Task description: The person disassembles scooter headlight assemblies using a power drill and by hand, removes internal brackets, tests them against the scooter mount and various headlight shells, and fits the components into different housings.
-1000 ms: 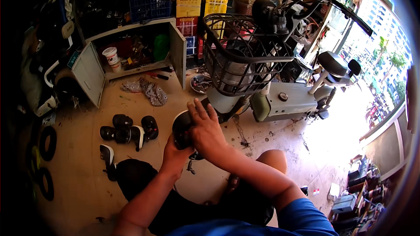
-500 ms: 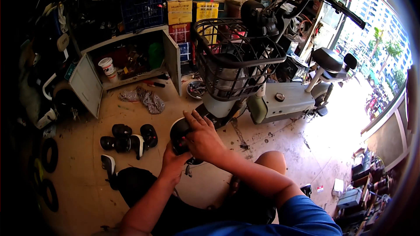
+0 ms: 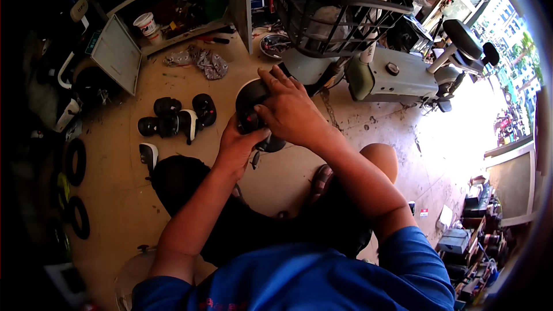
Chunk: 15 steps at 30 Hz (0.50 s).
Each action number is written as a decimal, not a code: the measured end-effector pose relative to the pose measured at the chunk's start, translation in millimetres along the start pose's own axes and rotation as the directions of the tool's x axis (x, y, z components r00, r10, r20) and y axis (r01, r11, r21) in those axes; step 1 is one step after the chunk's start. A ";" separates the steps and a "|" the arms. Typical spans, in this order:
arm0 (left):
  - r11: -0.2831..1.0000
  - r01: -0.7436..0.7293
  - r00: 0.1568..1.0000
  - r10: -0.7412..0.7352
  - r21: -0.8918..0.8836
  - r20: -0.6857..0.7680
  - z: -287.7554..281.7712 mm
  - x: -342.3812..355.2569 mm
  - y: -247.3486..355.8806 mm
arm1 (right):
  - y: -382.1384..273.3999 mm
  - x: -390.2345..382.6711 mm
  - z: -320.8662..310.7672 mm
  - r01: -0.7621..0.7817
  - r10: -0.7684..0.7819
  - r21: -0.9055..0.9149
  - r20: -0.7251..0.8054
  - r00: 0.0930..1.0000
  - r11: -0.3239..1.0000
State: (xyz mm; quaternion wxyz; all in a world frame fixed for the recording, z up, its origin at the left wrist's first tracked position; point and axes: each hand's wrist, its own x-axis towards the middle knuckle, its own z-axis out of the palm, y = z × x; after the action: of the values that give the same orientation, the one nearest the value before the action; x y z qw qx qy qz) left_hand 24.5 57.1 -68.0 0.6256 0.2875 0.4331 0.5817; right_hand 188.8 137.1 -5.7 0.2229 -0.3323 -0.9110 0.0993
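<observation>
In front of my knees I hold a rounded black part [image 3: 247, 99] with a pale rim and a small red spot; its exact kind is unclear. My left hand [image 3: 237, 143] grips its lower left side, thumb along the near edge. My right hand [image 3: 292, 105] is wrapped over its upper right side, fingers pointing away from me and covering much of it. Several similar black parts [image 3: 167, 125], one with a white piece [image 3: 189, 124], lie on the floor to the left. A single black-and-white part [image 3: 148, 154] rests by my left knee.
A grey electric scooter [image 3: 403, 78] with a black wire basket [image 3: 340, 17] stands ahead. An open cabinet [image 3: 118, 52] with a white tub [image 3: 146, 23] is at far left. Crumpled cloth [image 3: 206, 62] and a bowl of small parts [image 3: 275, 45] lie on the floor. Tires [image 3: 76, 161] line the left.
The view has tilted downward, so the floor and scooter appear higher and more of my blue shirt shows. Both hands keep hold of the black part, with little change in grip.
</observation>
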 end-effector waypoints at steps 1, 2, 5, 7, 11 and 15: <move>1.000 -0.003 1.000 0.003 -0.022 0.012 -0.3 -0.5 0.3 | -0.7 -1.2 4.1 -0.005 0.004 -0.020 -0.034 0.999 1.000; 0.999 -0.008 1.000 0.009 -0.044 0.026 -1.1 -1.4 0.7 | -0.5 -1.4 8.4 -0.010 0.010 -0.005 -0.031 0.999 1.000; 0.998 -0.055 0.998 0.055 -0.022 0.033 0.2 -3.3 0.9 | 1.0 -3.5 14.9 -0.073 0.074 0.015 -0.096 0.993 0.997; 0.998 -0.063 0.998 0.063 -0.004 0.027 -3.6 -3.4 -3.6 | -0.8 -5.5 19.2 -0.139 0.148 0.073 -0.149 0.978 0.988; 0.995 -0.096 0.995 0.096 -0.015 0.023 -5.5 -4.8 -3.7 | -8.4 -10.0 18.8 -0.129 0.135 0.051 -0.144 0.980 0.990; 0.997 -0.059 0.998 0.060 -0.042 0.022 -4.5 -7.6 -4.1 | -7.5 -13.5 23.3 -0.068 0.065 -0.030 -0.113 0.992 0.997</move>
State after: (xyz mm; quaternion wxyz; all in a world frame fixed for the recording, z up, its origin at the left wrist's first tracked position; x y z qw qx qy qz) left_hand 22.9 48.3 -72.0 0.6186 0.2940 0.4051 0.6056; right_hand 182.8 121.8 -28.3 0.2644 -0.3713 -0.8871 0.0725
